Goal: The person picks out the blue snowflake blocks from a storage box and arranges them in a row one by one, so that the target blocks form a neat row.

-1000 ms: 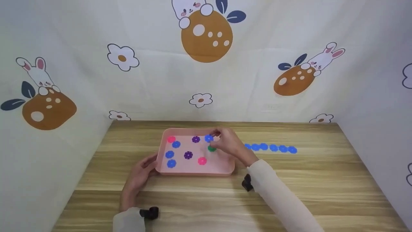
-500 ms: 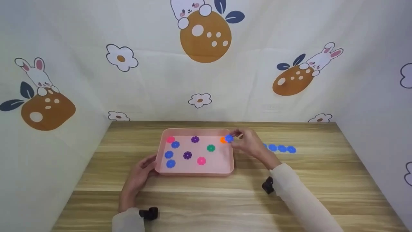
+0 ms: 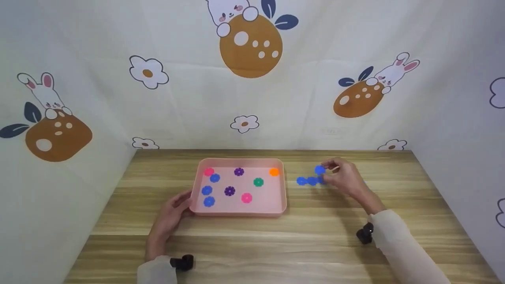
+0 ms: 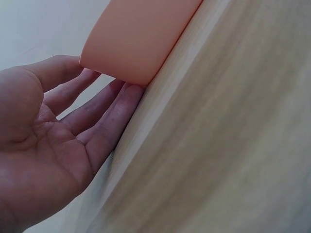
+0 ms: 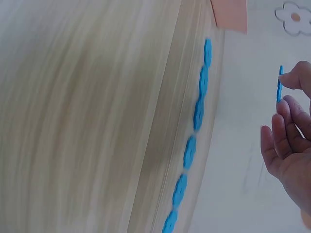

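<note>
Between thumb and fingers, my right hand point(image 3: 347, 177) pinches a blue flower-shaped piece point(image 3: 319, 170), lifted above a row of blue pieces point(image 3: 302, 181) on the table. The right wrist view shows that piece point(image 5: 279, 86) edge-on at the fingertips, apart from the row point(image 5: 198, 114). A pink tray point(image 3: 264, 205) is left of the row, with blue, purple, pink, green and orange pieces inside. At its left side my left hand point(image 3: 171, 217) holds the tray; in the left wrist view the thumb is at the rim of the tray point(image 4: 136, 43) and fingers are at its bottom edge.
The wooden table point(image 3: 252, 248) meets a pale patterned cloth point(image 3: 189, 106) at the back and sides. My right hand covers part of the blue row in the head view. A black wrist device point(image 3: 365, 233) hangs by the right sleeve, another point(image 3: 183, 262) by the left.
My right hand has picked the blue piece up from the tray's upper right and carried it rightward over the row. The orange piece has come into sight. My left hand stays at the tray.
</note>
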